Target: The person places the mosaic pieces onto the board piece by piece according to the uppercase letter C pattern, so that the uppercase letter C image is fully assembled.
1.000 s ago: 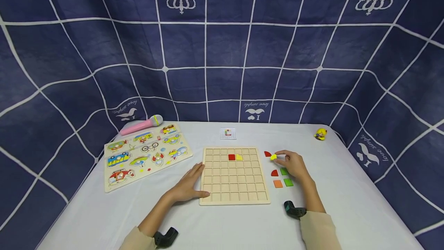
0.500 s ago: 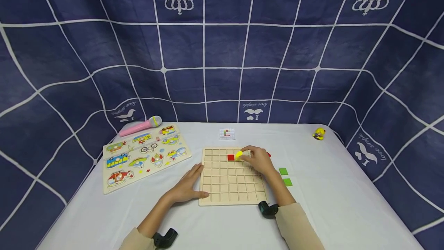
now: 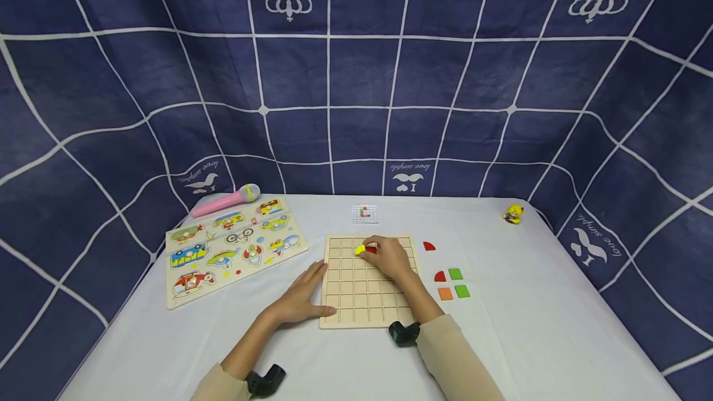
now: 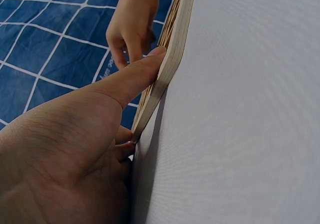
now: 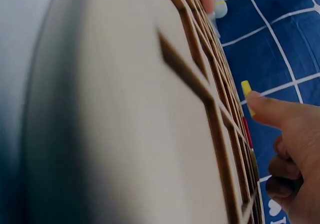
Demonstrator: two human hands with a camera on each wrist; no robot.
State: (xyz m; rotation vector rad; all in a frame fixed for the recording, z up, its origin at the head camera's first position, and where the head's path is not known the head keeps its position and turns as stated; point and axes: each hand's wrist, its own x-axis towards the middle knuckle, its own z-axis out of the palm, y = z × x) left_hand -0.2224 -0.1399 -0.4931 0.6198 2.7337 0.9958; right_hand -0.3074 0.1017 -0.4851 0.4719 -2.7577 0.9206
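My right hand [image 3: 388, 257] is over the upper part of the wooden grid board [image 3: 351, 293]. Between thumb and fingers it pinches a small yellow piece [image 3: 359, 250], held on edge above the board in the right wrist view. Just right of that piece, a red square [image 3: 371, 250] lies in a cell, partly covered by the fingers. The yellow square beside it is hidden under the hand. My left hand [image 3: 301, 297] rests along the board's left edge, fingers extended; its thumb [image 4: 137, 74] lies on the rim near the front corner.
Right of the board lie red quarter-circles [image 3: 440, 276], green squares [image 3: 462, 291] and an orange square [image 3: 445, 294]. Behind it is a small pattern card [image 3: 364, 214]. A picture puzzle board [image 3: 236, 252] and pink toy microphone [image 3: 225, 201] lie left; a yellow figurine [image 3: 513, 214] stands far right.
My right hand has carried the yellow piece from the right side of the table leftward over the board, past the red square. The left hand has stayed at the board's edge.
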